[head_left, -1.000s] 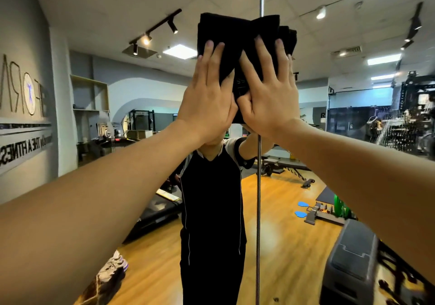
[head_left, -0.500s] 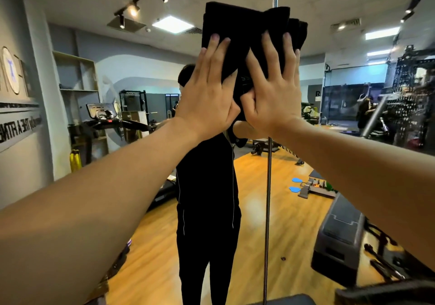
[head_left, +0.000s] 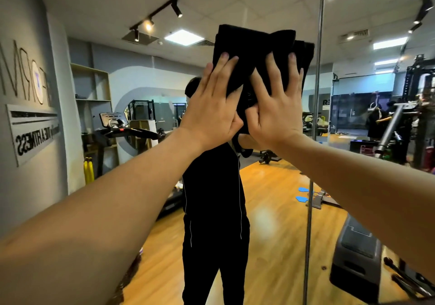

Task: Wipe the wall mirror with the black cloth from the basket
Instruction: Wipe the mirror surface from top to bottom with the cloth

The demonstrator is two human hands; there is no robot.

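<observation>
cloth: black cloth (head_left: 259,53) flat on wall mirror (head_left: 277,210), approx 12 o'clock of view centre.
L hand: left hand (head_left: 211,111) pressing cloth, fingers straight, close together.
R hand: right hand (head_left: 277,109) pressing at 3 o'clock of L, fingers straight, slightly spread.
</observation>
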